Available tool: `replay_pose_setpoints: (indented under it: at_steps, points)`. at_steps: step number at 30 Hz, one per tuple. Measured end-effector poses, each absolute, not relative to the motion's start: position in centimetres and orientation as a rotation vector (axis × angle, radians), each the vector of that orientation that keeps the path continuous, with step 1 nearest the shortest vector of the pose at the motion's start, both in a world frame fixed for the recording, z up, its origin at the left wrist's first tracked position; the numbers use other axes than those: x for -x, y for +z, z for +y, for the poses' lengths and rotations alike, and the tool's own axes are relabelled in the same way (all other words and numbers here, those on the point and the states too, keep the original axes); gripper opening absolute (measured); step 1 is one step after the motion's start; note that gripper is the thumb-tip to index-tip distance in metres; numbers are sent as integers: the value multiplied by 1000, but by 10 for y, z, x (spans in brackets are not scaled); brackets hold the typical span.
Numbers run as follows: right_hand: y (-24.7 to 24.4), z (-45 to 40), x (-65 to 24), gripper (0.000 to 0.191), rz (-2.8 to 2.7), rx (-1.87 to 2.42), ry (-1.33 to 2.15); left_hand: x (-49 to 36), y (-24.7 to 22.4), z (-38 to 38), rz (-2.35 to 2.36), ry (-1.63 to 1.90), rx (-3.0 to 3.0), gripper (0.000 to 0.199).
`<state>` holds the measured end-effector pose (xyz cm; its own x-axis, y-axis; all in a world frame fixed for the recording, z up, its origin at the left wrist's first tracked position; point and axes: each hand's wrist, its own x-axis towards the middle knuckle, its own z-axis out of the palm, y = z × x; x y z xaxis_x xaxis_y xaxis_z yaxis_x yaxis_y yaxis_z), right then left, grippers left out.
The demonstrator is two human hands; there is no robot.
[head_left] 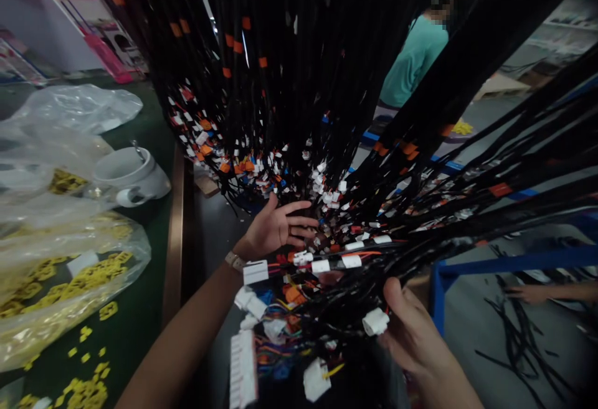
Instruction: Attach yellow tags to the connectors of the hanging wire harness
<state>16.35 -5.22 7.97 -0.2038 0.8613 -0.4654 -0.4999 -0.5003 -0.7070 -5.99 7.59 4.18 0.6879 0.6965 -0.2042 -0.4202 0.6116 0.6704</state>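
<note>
My left hand (280, 228) reaches out with its fingers spread and nothing in it, close to hanging cables tipped with white connectors (329, 197). A watch strap is on that wrist. My right hand (413, 328) is wrapped round a bundle of black wire harnesses (355, 294), the thumb on top and the other fingers mostly hidden beneath. From this bundle, white plugs such as a long connector (243, 368), a square connector (316, 379) and a round-ended connector (375, 322) stick out on coloured wires. White labels (351, 262) wrap some of the wires.
Dense black cables (289, 85) with orange tags hang ahead. On the green table (154, 235) at left are a white mug (133, 172), clear plastic bags (84, 107) and loose yellow parts (86, 390). A blue frame (514, 263), a co-worker (415, 54) and another person's hand (530, 292) are at right.
</note>
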Motion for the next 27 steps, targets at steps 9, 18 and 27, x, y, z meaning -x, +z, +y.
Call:
replay_pose_setpoints:
  at_steps: [9,18,27]
  points:
    - [42,-4,-164,36,-295,1231,1584,51,26,76,617,584,-587,78]
    - [20,-10,-184,43,-346,1309,1633,47,10,79,702,579,-616,70]
    - [5,-16,-188,52,-387,1347,1663,44,9,78,771,591,-593,60]
